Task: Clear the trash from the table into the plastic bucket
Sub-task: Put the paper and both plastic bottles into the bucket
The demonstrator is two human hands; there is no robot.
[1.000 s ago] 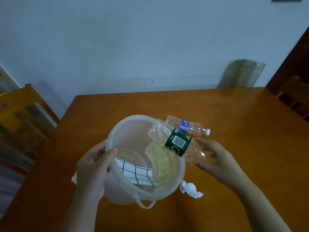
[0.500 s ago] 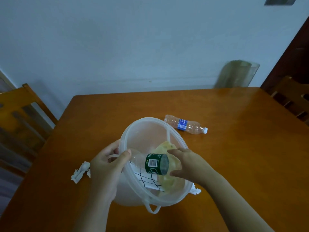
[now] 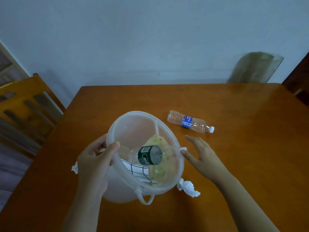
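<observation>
A translucent white plastic bucket point(image 3: 133, 118) stands tilted toward me on the wooden table point(image 3: 234, 148). My left hand point(image 3: 95, 158) grips its left rim. Inside lie a clear bottle with a green label point(image 3: 148, 154), a yellowish wrapper point(image 3: 160, 171) and a white sheet with black grid lines point(image 3: 138, 173). My right hand point(image 3: 202, 156) hovers open just right of the bucket, empty. A clear bottle with a blue label point(image 3: 189, 121) lies on the table beyond it. One crumpled white tissue point(image 3: 189, 188) sits at the bucket's right base, another point(image 3: 74, 168) peeks out behind my left hand.
A wooden chair point(image 3: 21, 104) stands at the table's left side. Another chair point(image 3: 299, 92) shows at the far right. A folded greenish sheet point(image 3: 254, 67) leans on the wall behind the table's far edge.
My right hand carried the green-label bottle into the bucket, let it go and drew back out to the right. The bucket has tipped more toward me.
</observation>
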